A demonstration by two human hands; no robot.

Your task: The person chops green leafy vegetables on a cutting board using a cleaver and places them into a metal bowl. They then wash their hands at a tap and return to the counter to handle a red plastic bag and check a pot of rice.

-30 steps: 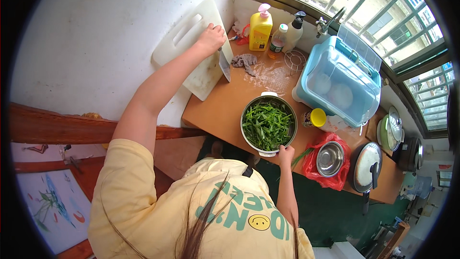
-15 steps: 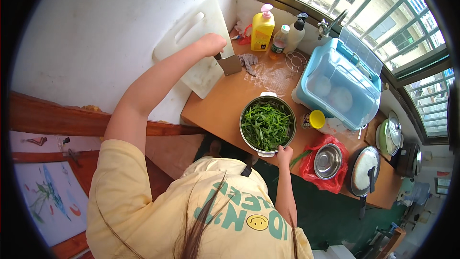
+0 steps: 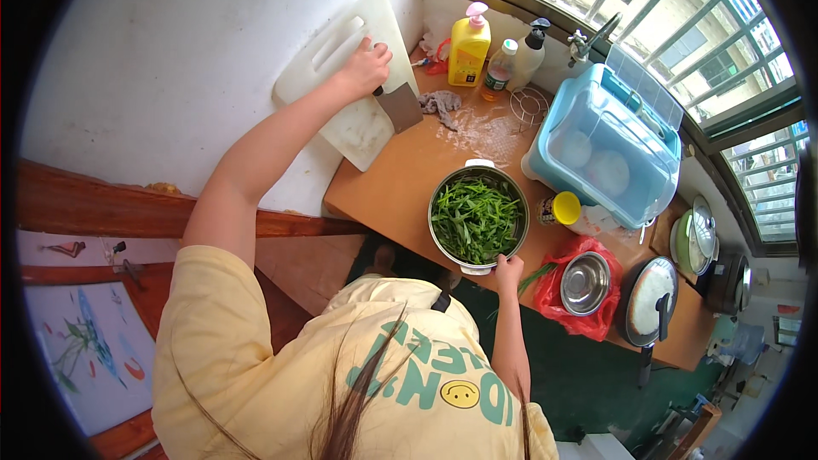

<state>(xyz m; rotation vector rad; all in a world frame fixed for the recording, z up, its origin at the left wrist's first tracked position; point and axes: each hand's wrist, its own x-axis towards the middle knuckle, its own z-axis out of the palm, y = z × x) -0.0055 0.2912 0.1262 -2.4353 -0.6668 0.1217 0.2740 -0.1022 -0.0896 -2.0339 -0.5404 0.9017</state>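
A cleaver (image 3: 399, 108) with a broad metal blade leans by the lower right edge of a white cutting board (image 3: 368, 140), which is propped against the wall. My left hand (image 3: 366, 66) is closed loosely around the cleaver's dark handle, in front of the board; the palm hides most of the handle. Cut green leafy vegetables (image 3: 477, 220) fill a round metal pot (image 3: 434, 243) with white side handles, standing on the brown table. At the pot's near right rim, my right hand (image 3: 509, 268) pinches the edge.
Behind the pot are a wet grey cloth (image 3: 440, 106), a yellow pump bottle (image 3: 469, 47), two more bottles and a wire rack (image 3: 527, 106). To the right stand a yellow-lidded jar (image 3: 564, 208), a blue dish box (image 3: 545, 153), a metal bowl (image 3: 585, 284) on a red bag and a lidded pan (image 3: 649, 302).
My left hand has moved left and slightly up with the cleaver, bringing the blade to the board's edge. Its fingers look looser. My right hand stays at the pot's rim.
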